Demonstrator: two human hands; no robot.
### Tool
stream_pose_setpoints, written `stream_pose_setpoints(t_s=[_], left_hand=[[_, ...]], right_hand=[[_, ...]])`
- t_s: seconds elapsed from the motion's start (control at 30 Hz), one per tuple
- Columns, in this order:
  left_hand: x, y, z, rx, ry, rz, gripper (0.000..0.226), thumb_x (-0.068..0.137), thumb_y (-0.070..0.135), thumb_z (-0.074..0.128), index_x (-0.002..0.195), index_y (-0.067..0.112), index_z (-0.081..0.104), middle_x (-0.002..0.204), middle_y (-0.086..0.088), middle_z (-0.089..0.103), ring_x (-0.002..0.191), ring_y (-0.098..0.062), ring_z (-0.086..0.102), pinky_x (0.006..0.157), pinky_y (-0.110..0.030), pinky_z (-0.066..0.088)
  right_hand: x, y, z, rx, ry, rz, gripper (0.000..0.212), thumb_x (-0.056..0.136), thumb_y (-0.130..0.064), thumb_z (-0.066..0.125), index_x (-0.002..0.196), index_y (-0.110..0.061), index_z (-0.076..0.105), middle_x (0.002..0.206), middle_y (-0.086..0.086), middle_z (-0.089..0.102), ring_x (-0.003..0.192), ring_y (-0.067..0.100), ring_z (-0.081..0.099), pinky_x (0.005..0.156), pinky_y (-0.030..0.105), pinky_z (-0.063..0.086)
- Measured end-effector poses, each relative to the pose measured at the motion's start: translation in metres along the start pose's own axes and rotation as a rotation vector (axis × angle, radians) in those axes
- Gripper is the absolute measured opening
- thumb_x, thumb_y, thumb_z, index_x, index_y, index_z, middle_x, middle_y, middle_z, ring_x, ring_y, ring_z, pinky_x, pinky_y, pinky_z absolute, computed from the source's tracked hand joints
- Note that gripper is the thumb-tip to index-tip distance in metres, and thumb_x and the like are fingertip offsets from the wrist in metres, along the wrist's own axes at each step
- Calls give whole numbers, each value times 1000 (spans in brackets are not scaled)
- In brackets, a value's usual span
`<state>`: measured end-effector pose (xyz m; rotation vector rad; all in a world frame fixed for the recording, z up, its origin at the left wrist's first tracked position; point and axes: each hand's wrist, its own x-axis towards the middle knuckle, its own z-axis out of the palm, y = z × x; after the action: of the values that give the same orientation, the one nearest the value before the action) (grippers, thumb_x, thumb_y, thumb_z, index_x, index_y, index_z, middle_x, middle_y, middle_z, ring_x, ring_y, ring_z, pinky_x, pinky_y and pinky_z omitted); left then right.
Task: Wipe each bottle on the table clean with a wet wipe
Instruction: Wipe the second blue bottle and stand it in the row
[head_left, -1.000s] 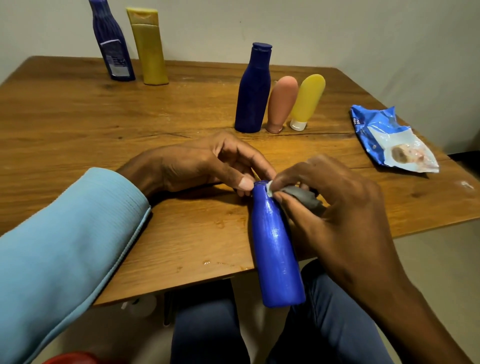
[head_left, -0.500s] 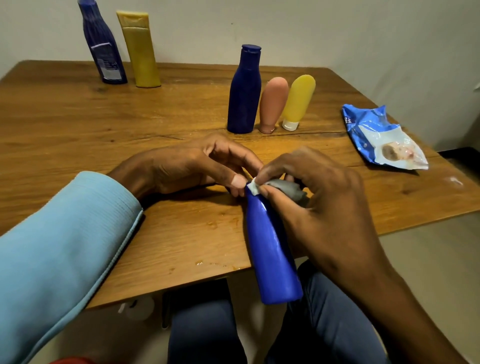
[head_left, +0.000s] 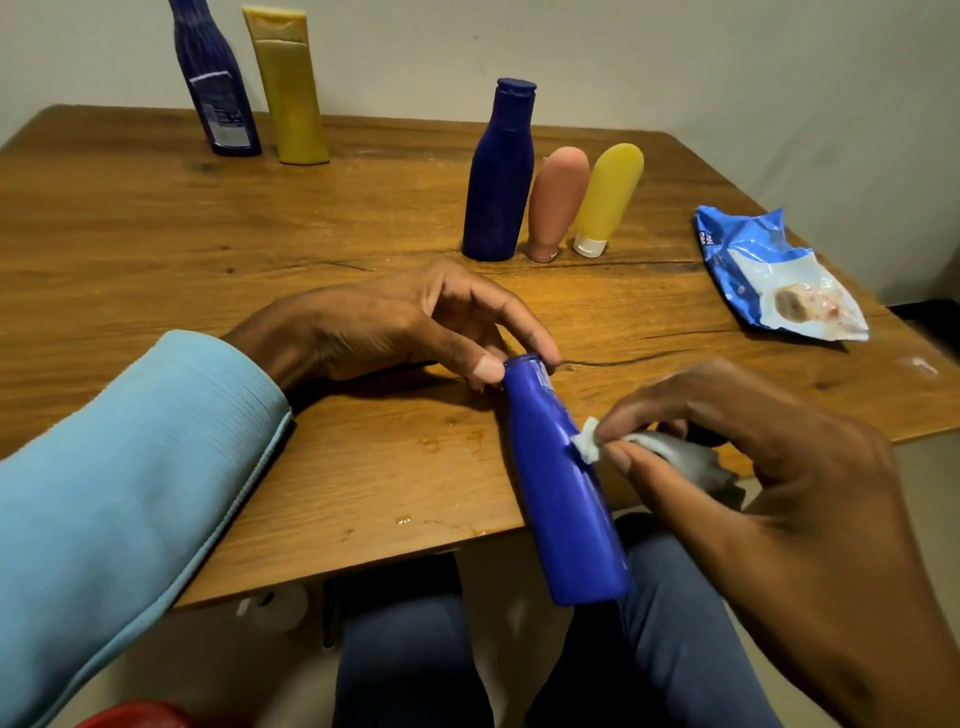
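Note:
A bright blue bottle (head_left: 561, 483) lies tilted over the table's front edge, its base sticking out over my lap. My left hand (head_left: 395, 327) pinches its neck end between thumb and fingers. My right hand (head_left: 743, 447) holds a crumpled grey-white wet wipe (head_left: 670, 452), whose white tip presses against the bottle's right side near mid-body. Standing farther back are a dark blue bottle (head_left: 500, 176), a pink tube (head_left: 556, 202) and a yellow tube (head_left: 608, 200).
At the back left stand a dark blue labelled bottle (head_left: 218, 83) and a tall yellow bottle (head_left: 291, 88). A blue and white wipe packet (head_left: 774, 280) lies at the right. The wooden table (head_left: 156, 249) has small wet spots near its front edge.
My right hand has slid the wipe down from the bottle's neck to its mid-body. My left hand still pinches the neck end, now uncovered.

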<state>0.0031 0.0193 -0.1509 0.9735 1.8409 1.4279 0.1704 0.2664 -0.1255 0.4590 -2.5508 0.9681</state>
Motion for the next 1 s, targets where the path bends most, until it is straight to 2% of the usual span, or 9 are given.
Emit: stream_pose_setpoints(t_s=[0.1,0.23,0.53,0.67,0.73,0.83,0.9,0.93,1.0], left_hand=[[1,0,0,2,-2,2,41,88,3,66,129,4,68,131,-11,71,121,-39,66,98,-39,57],[1,1,2,-37,-10,-2,38,88,2,65,125,4,69,124,-11,74,115,-26,69,95,-32,57],[3,-1,3,-68,18,-37,39,88,1,70,127,2,70,120,-14,76,110,-23,71,93,-28,58],[4,-1,5,-82,5,-49,28,89,-5,71,116,2,72,110,-8,78,103,-18,72,89,-25,57],[3,0,6,-74,0,-40,26,90,-5,71,114,1,71,111,-12,77,105,-22,71,94,-32,55],[3,-2,5,-77,-4,-27,36,90,-4,69,124,-12,65,126,-33,68,117,-52,64,105,-58,46],[3,-3,4,-73,-10,-31,39,90,-3,69,127,-14,63,129,-35,66,124,-58,57,110,-65,44],[3,-3,4,-68,-11,-29,36,90,-2,69,124,-11,65,127,-31,68,121,-55,61,108,-64,46],[3,-2,4,-76,-12,-39,30,89,-3,70,119,-3,69,118,-17,75,111,-35,71,98,-44,56]], right_hand=[[5,0,-3,1,33,5,14,89,-18,84,95,-28,76,95,-15,72,93,10,68,71,9,47],[14,-4,0,16,35,-13,11,88,-23,75,96,-30,77,95,-18,71,93,9,67,71,10,47],[25,-4,19,-41,-55,-15,13,89,-28,73,102,-30,76,99,-16,69,94,6,66,73,18,50],[38,-3,30,-143,-64,-33,15,87,-28,71,102,-28,75,98,-12,66,90,5,61,73,25,50],[46,-2,34,-182,-47,-53,13,88,-25,72,101,-27,74,97,-10,66,89,7,59,73,25,48],[56,-3,33,-200,-18,-74,12,90,-25,70,101,-26,74,98,-9,65,89,8,58,74,27,48],[58,-2,31,-195,-32,-73,13,90,-27,67,101,-27,74,99,-9,65,90,7,57,75,27,48],[58,-1,31,-205,-47,-77,13,90,-28,67,102,-28,74,99,-10,64,91,6,57,75,26,47],[53,0,29,-228,-90,-83,15,91,-30,66,104,-30,74,99,-12,62,92,5,56,75,24,47]])
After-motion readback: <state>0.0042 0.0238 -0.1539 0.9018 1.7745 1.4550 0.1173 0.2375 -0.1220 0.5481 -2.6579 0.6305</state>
